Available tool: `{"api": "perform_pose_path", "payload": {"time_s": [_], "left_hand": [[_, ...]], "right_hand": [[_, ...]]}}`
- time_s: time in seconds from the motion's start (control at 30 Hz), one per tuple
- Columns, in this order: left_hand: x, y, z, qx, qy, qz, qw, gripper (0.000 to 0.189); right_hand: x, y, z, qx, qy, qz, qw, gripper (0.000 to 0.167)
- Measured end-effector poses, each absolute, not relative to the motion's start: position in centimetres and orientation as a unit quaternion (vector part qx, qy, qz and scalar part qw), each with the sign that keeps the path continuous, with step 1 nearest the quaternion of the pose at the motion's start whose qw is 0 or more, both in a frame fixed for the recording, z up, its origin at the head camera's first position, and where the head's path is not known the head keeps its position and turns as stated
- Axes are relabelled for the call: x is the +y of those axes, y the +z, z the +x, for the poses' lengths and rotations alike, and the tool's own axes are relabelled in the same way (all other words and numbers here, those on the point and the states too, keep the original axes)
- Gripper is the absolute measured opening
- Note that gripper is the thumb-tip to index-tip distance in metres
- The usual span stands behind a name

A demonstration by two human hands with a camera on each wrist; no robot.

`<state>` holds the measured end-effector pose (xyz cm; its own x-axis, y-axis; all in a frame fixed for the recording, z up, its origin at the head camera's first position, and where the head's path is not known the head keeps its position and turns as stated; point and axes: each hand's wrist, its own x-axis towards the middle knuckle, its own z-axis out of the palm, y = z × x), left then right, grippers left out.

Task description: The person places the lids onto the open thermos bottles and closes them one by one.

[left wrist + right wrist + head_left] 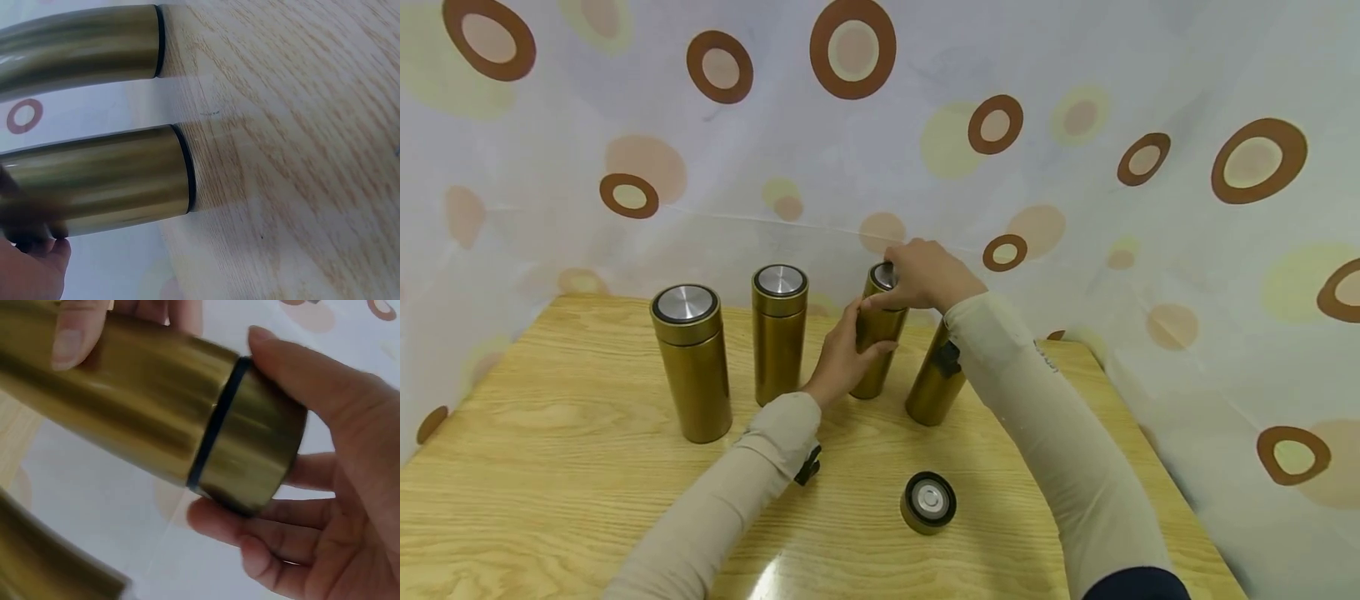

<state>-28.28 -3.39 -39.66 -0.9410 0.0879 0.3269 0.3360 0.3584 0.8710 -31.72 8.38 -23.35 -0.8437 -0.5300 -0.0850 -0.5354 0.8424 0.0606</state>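
A gold thermos (869, 385) stands upright toward the back of the table. My left hand (841, 354) grips its body, thumb and fingers on opposite sides. At the top, my right hand (931, 273) holds the thermos lid (253, 440), thumb on one side and fingers on the other in the right wrist view. A dark band shows between lid and body there. Just right of it stands another gold thermos (931, 390), its top hidden behind my right sleeve in the head view. A loose lid (928, 504) lies inner side up nearer the front.
Two more gold thermoses with silver-topped lids stand to the left: one beside my left hand (779, 350), the other farther left (696, 383). All are on a wooden table (550, 483). A patterned sheet (760, 150) hangs behind and along the right side.
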Motion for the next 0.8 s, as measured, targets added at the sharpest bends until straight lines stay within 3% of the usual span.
{"api": "perform_pose_path", "payload": {"time_s": [0.37, 0.53, 0.67, 0.8], "left_hand": [[-3.5, -39.5, -28.2, -0.822, -0.544, -0.132, 0.105, 0.079], [-3.5, -39.5, -28.1, -0.824, -0.542, -0.13, 0.1, 0.079], [-3.6, -39.5, -28.1, -0.822, -0.544, -0.129, 0.111, 0.079], [-3.5, -39.5, -28.1, -0.818, -0.545, -0.142, 0.119, 0.076]], "right_hand": [[7.4, -24.9, -31.3, 0.978, 0.025, -0.195, -0.064, 0.056], [6.8, -25.3, -30.9, 0.984, 0.059, -0.15, -0.078, 0.06], [6.8, -25.0, -30.9, 0.986, 0.047, -0.156, -0.028, 0.067], [7.6, -24.3, -31.4, 0.971, -0.023, -0.217, 0.097, 0.079]]}}
